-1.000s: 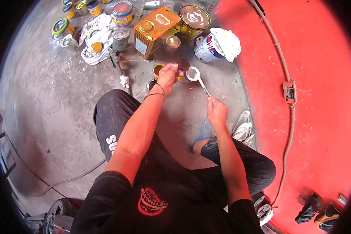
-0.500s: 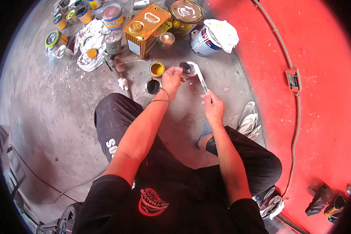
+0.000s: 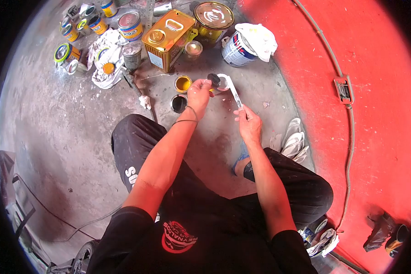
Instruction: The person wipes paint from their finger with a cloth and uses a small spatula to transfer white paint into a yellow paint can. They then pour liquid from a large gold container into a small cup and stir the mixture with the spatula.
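rag bundle: crumpled cloth, left of the gold canister; probably parked out of the way
open tins: black-filled tin and yellow-filled tin, person's side of canister; probably grouped for easy reach
left hand: pinches dark round piece, maybe a lid, beside the small pot; seemingly angled to keep the pot's mouth reachable
small pot: person's side of canister, to the right; pale contents
right hand: grips end of white-coated stick, far end at pot; length likely keeps fingers clean
can label: blue/orange can left of canister, looks like "K92"
trousers: white letters, "SO", rest cut off
canister label: pale, unreadable
shirt: "REYNALDOS", smaller words unclear
bucket: right of canister, big lettering, can't read
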The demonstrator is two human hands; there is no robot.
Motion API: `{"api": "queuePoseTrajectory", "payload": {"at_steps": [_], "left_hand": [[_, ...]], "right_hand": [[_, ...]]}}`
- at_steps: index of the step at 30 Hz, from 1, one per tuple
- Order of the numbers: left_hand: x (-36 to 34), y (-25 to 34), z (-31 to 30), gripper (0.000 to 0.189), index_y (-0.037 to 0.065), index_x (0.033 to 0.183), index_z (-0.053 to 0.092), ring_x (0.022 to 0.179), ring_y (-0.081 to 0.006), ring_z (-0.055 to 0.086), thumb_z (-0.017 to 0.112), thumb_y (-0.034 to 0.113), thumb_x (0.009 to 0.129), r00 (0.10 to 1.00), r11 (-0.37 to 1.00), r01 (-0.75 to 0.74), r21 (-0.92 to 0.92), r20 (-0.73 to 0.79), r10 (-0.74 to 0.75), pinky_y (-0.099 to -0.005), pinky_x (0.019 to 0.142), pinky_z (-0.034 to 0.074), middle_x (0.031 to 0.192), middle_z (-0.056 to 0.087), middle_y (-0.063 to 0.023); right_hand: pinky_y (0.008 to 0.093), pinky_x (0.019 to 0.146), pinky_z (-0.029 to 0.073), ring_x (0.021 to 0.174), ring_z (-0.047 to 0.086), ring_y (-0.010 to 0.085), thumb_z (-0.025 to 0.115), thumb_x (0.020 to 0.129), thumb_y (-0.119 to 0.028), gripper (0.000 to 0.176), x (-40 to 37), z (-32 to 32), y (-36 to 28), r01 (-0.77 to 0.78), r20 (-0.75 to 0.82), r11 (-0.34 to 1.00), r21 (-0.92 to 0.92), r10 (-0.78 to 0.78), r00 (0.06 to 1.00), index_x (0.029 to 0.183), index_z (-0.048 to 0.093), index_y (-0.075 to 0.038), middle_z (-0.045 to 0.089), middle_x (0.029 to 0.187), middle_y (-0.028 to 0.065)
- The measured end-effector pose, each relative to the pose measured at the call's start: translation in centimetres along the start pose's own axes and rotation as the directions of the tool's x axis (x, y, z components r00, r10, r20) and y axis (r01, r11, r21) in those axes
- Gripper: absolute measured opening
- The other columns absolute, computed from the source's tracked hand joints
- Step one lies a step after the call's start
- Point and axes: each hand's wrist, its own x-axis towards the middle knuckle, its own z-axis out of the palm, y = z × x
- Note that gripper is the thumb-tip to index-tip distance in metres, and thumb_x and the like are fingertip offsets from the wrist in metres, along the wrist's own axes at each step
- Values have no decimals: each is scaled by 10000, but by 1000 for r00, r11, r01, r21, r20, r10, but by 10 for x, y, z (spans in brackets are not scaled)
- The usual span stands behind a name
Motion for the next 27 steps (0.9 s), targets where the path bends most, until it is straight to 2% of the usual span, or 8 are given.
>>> {"api": "queuePoseTrajectory", "payload": {"at_steps": [3,6,9,12,15,18,25,27], "left_hand": [[3,-1,0,208,75,1132,691,733,-100,640,678,282,1116,999,999,-43,9,-15,43,-257,592,431,1091,798,-46],[3,0,-2,205,74,1121,696,721,-99,637,673,277,1118,997,997,-71,25,-38,72,-259,589,432,1086,801,-50],[1,5,-2,197,74,1119,699,719,-99,637,665,268,1122,996,998,-64,26,-61,66,-259,590,433,1070,804,-49],[1,10,-4,184,78,1121,701,719,-99,637,657,257,1125,996,998,-54,23,-66,56,-256,592,433,1052,806,-45],[1,14,-6,171,85,1115,698,719,-97,637,652,249,1127,996,998,-67,-8,-56,67,-254,593,431,1052,805,-41],[2,15,-8,154,100,1103,691,718,-96,637,652,246,1128,996,997,-66,-33,-55,64,-255,594,428,1042,792,-27],[-4,26,-16,117,137,1097,670,738,-96,645,656,248,1130,997,992,-69,-109,-39,65,-264,612,430,950,704,23],[-9,33,-23,103,149,1103,662,767,-97,651,639,241,1142,999,984,15,-180,36,-8,-265,635,443,949,691,30]], "right_hand": [[314,764,612,780,793,155,624,1106,-225,401,-1,1,-2,3,-12,1000,-2,-3,1000,1377,729,51,853,1013,132],[312,740,600,745,772,149,629,1109,-230,404,9,-1,0,-96,98,992,88,87,991,1375,726,58,847,993,125],[298,744,594,746,739,151,633,1112,-229,430,18,-1,-2,-267,166,939,219,233,958,1412,688,73,820,1011,129],[298,713,593,724,715,151,629,1113,-218,410,21,-7,-6,-327,203,910,256,281,938,1392,694,77,795,983,124],[297,682,588,716,705,141,630,1111,-210,398,20,-22,-6,-322,216,940,112,293,931,1376,698,80,785,957,119],[279,628,546,644,708,119,628,1106,-213,365,19,-28,0,-292,178,949,119,269,947,1345,744,38,810,910,84],[281,668,578,683,725,142,631,1113,-220,383,28,-38,-29,-132,178,990,-58,141,974,1333,735,75,811,945,122],[285,676,580,695,737,145,627,1116,-226,388,33,-33,-22,-93,196,987,-131,117,974,1328,741,78,819,945,129]]}}
